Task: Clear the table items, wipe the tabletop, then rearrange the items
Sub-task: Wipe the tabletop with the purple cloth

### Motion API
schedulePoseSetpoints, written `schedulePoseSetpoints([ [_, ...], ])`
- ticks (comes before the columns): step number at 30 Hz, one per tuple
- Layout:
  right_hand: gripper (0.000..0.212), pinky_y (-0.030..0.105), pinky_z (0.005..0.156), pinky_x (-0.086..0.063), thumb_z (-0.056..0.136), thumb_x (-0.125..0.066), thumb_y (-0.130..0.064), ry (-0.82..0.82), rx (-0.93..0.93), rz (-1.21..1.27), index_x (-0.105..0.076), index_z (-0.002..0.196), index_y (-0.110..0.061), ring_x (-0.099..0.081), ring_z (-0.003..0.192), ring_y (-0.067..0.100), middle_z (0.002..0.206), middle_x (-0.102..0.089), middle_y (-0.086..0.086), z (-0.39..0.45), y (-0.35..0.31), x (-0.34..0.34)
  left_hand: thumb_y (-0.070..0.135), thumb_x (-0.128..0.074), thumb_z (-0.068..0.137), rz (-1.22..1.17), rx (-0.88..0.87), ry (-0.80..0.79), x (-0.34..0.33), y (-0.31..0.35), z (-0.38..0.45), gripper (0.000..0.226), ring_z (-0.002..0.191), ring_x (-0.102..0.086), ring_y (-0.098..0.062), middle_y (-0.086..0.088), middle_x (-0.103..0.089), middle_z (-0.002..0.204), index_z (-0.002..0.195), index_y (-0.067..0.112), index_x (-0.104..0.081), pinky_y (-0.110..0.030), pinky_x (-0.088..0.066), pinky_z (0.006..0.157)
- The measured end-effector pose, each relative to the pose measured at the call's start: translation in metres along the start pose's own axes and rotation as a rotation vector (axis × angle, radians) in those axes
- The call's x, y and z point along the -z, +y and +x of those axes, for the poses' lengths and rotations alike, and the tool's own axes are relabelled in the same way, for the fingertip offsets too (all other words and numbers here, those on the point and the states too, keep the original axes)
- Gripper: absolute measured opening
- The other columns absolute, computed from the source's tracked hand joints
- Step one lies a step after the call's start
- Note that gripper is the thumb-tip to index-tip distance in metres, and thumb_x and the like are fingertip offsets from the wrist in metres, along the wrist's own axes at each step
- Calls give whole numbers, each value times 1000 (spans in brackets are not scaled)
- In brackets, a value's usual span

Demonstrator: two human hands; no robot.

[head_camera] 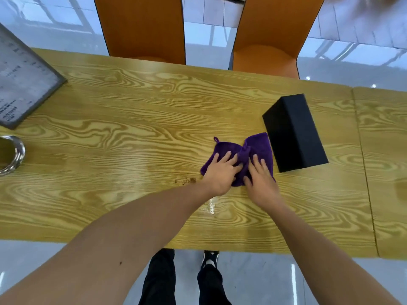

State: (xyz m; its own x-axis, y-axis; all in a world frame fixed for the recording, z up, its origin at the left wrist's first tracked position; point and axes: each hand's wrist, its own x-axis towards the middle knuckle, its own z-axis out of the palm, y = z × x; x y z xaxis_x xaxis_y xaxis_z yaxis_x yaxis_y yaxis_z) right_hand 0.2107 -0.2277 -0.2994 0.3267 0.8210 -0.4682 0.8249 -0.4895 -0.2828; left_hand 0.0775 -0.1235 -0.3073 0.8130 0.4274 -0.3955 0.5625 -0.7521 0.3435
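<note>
A purple cloth point(259, 146) lies bunched on the wooden tabletop point(132, 128), right of centre. My left hand point(222, 172) presses flat on the cloth's left half with fingers spread. My right hand point(259, 179) lies on its right half, fingers also apart, and a ridge of cloth rises between the two hands. A black box point(294, 133) stands just right of the cloth, touching or nearly touching its edge. Small brown stains point(187, 181) and a pale smear point(211, 206) mark the wood near my left wrist.
A grey framed menu board point(24, 82) stands at the far left, with a shiny metal ring-shaped holder point(16, 155) below it at the left edge. Two orange chairs point(143, 27) point(271, 40) sit behind the table. A seam point(363, 161) joins a second tabletop on the right.
</note>
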Motion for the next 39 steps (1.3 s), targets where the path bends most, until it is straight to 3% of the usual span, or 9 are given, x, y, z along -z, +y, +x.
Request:
schedulePoseSetpoints([
  [17, 65, 40, 127, -7, 106, -40, -33, -26, 177, -78, -2, 159, -26, 17, 153, 18, 166, 8, -8, -126, 33, -72, 15, -60, 96, -115, 122, 145, -96, 81, -129, 59, 154, -15, -26, 1, -25, 164, 151, 23, -40, -46, -4, 121],
  [19, 65, 43, 127, -12, 105, -39, -35, -28, 209, -118, -2, 158, -26, 13, 155, 21, 167, 6, -7, -135, 33, -82, 17, -67, 90, -112, 145, 129, -105, 85, -145, 61, 151, -24, -26, 1, -34, 161, 147, 24, -45, -46, -8, 119],
  [22, 62, 44, 125, -17, 102, -33, -38, -14, 249, -160, -17, 160, -22, -2, 156, 26, 168, -8, -2, -144, 29, -92, 22, -85, 72, -140, 191, 104, -115, 88, -163, 74, 143, -42, -24, 4, -50, 149, 139, 28, -52, -44, -23, 116],
  [28, 60, 42, 118, -24, 106, -9, -42, -37, 375, -273, -34, 156, -22, -23, 153, 29, 165, -28, -1, -156, 11, -104, 19, -88, 62, -167, 254, 122, -129, 84, -203, 69, 135, -52, -19, 8, -59, 139, 125, 31, -63, -41, -32, 112],
  [30, 53, 42, 107, -46, 103, -27, -40, -5, 385, -265, -53, 146, -21, -47, 140, 31, 153, -49, 0, -155, 2, -100, 20, -87, 63, -150, 279, 171, -127, 77, -210, 65, 131, -56, -16, 11, -62, 133, 121, 34, -63, -40, -44, 108],
  [32, 45, 41, 81, -59, 95, -38, -35, 56, 393, -220, -67, 126, -20, -66, 110, 30, 128, -69, 0, -152, -6, -92, 24, -73, 77, -147, 272, 303, -121, 70, -215, 44, 118, -64, -14, 11, -69, 119, 119, 32, -63, -36, -53, 96],
  [35, 16, 31, 47, -48, 98, -55, -24, 144, 380, -81, -61, 112, -20, -65, 68, 20, 89, -70, -7, -143, -24, -74, 32, -51, 94, -216, 322, 485, -93, 53, -217, 27, 83, -70, -12, 10, -74, 91, 114, 26, -67, -33, -52, 79],
  [37, 15, 32, 40, -43, 96, -64, -22, 186, 377, 13, -61, 110, -21, -62, 55, 17, 80, -69, -8, -130, -44, -55, 36, -48, 95, -246, 360, 555, -66, 35, -212, 27, 69, -67, -10, 9, -74, 83, 111, 26, -67, -31, -51, 74],
  [39, 9, 33, 50, -44, 99, -60, -27, 153, 351, 130, -61, 108, -25, -62, 59, 15, 77, -68, -11, -109, -68, -26, 38, -46, 95, -240, 360, 584, -34, 13, -205, 28, 59, -63, -11, 9, -71, 75, 111, 26, -66, -28, -51, 66],
])
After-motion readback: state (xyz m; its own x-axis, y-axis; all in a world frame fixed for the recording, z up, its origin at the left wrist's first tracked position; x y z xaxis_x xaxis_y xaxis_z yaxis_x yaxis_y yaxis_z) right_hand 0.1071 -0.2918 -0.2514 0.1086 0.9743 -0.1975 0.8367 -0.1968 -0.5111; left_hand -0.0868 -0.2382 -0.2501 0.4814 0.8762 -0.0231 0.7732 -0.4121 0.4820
